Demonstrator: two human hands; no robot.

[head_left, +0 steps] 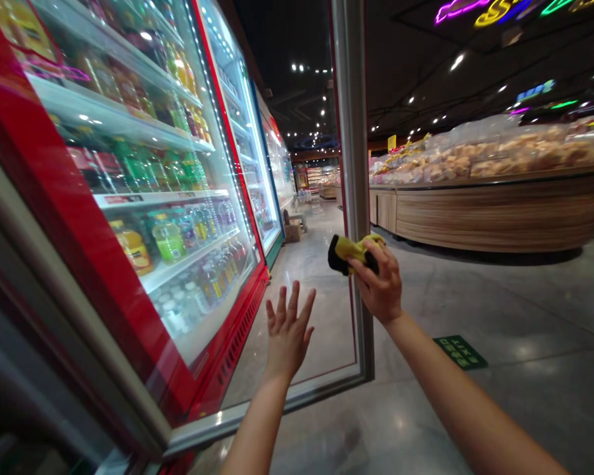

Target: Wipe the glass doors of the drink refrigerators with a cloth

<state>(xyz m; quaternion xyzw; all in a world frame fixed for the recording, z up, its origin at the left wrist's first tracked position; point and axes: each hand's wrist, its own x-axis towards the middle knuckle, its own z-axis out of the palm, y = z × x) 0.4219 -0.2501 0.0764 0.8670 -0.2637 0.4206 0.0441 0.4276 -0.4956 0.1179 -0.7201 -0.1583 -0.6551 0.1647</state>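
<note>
From afar I held left hand [290, 330] before glass door [327, 323], fingers spread, grasping nothing. Right hand [380, 280] gripped yellow-and-black bundle [347, 251] at door frame [354, 132], contact unclear, bunched probably for firm hold. Beyond, red cooler [59, 198] had shelves [129, 112] of upright bottles [168, 241], likely for display. Farther, wooden bin [495, 214] bore heaped bagged goods [505, 152].

Door frame [355, 132]: grey metal, smooth, semi-matt. Door pane [327, 330]: clear glass, glossy w/ reflections. Yellow-black item [346, 249]: matt, looks like cloth (a bit blurry, can't say for sure). Cooler surround [94, 251]: glossy red. Bottles [130, 247]: shiny, see-thru plastic. Display stand [475, 211]: wood-grain, low sheen. Floor [426, 290]: smooth, polished.
</note>
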